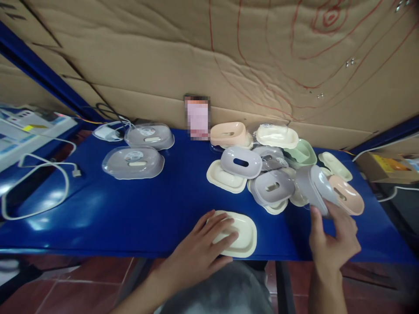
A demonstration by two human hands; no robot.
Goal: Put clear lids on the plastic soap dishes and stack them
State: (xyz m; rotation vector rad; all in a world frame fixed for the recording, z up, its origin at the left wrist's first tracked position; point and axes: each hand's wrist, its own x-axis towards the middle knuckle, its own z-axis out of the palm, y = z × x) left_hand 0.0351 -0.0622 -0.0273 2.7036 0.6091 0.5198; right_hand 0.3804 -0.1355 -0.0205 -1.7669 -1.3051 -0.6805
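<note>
My left hand (204,248) lies flat on a cream oval tray (244,233) at the near edge of the blue table (131,209), fingers spread over its left half. My right hand (334,237) grips a grey oval lid (317,187), tilted on edge, at the right side of a loose pile of soap-dish parts (271,165) in cream, grey, pink and green. Two assembled grey dishes under clear covers (134,162) (149,136) sit apart at the table's back left.
A cardboard wall (229,56) backs the table. A blurred card (197,117) leans against it. White cables (36,174) and a charger (106,132) lie at the left. A box (386,165) stands beyond the table's right end.
</note>
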